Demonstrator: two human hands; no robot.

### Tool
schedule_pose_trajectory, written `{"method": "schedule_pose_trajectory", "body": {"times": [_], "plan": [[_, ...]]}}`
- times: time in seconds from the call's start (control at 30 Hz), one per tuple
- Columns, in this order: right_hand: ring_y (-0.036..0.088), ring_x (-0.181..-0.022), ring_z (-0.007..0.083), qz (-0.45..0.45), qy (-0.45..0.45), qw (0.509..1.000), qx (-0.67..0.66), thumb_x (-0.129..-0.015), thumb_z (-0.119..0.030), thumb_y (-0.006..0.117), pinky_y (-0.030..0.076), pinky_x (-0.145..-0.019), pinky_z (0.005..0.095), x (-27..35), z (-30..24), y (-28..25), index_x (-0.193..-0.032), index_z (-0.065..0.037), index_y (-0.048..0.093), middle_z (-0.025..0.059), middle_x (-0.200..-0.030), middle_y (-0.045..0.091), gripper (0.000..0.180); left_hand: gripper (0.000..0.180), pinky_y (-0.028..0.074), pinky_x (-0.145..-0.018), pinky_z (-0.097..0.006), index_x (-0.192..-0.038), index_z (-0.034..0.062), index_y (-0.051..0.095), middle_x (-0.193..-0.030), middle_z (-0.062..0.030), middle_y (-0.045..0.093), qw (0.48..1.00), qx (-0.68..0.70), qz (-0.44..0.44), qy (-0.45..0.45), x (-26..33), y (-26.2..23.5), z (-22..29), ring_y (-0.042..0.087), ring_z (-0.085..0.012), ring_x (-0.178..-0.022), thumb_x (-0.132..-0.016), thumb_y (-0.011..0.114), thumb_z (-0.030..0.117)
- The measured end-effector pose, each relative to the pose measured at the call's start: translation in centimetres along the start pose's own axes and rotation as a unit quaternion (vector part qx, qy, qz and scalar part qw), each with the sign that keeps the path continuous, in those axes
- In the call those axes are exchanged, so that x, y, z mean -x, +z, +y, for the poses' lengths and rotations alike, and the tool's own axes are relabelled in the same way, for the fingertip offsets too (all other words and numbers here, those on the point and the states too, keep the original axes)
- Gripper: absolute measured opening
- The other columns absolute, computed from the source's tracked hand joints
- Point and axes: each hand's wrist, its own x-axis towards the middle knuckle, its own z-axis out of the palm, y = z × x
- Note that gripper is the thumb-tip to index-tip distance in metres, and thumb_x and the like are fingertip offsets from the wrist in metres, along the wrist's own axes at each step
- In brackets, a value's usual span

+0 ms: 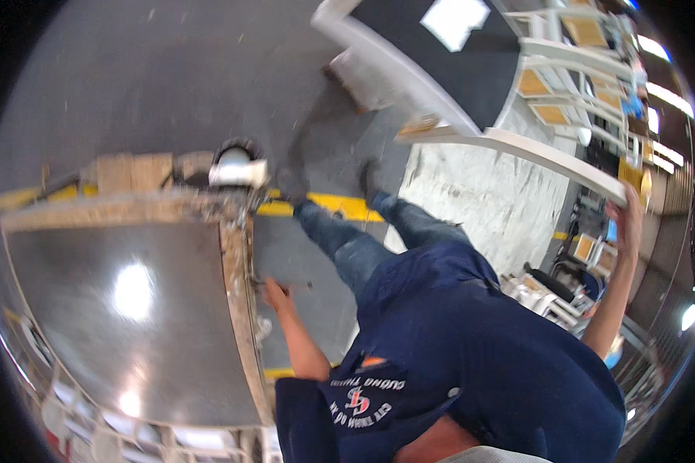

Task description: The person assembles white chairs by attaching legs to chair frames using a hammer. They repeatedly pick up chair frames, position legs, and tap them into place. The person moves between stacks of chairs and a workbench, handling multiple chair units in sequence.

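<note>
My right hand (629,224) is raised at the right, its fingers wrapped round the end of a long white rail (552,154). The rail belongs to a white wooden chair (409,65) with a black panel (440,58) and a white paper sheet (455,21) on it; the chair is tilted and partly blurred. Low on the left, my left hand (276,295) is closed beside the wooden edge of a table. From it sticks a thin dark tool (300,286), blurred and too small to name.
At the left stands a table with a dark shiny top (93,309) and worn wooden edges. A round white-and-black object (235,160) sits at its corner. White chairs with tan seats (575,85) are stacked at the far right. Yellow lines (351,207) cross the grey floor.
</note>
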Motion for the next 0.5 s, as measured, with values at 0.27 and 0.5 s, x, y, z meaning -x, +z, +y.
{"method": "schedule_pose_trajectory", "body": {"times": [0.27, 0.5], "plan": [[0.053, -0.069, 0.0089, -0.142, -0.06, 0.981, -0.115, -0.099, -0.033, 0.044, 0.053, -0.058, 0.0231, 0.4, 0.4, 1.2, -0.12, -0.005, 0.057, 0.0069, -0.117, 0.06, 0.037, 0.033, 0.042, -0.038, -0.027, -0.118, 0.0031, 0.05, -0.066, -0.0047, 0.051, 0.88, -0.239, -0.397, 0.104, 34.0, 18.9, 12.3, 0.049, -0.0125, -0.046, -0.086, 0.055, 0.008], [0.058, -0.087, 0.0117, -0.117, -0.189, 0.937, -0.269, -0.092, -0.014, 0.055, 0.053, -0.072, 0.0275, 0.0, 3.8, 3.7, -0.127, -0.004, 0.05, 0.007, -0.119, 0.059, 0.037, 0.061, 0.048, -0.054, -0.032, -0.144, 0.0068, 0.038, -0.084, -0.0147, 0.059, 0.411, -0.391, -0.55, 0.613, 54.1, 33.9, 15.3, 0.057, -0.0212, -0.057, -0.087, 0.061, 0.006]]}}
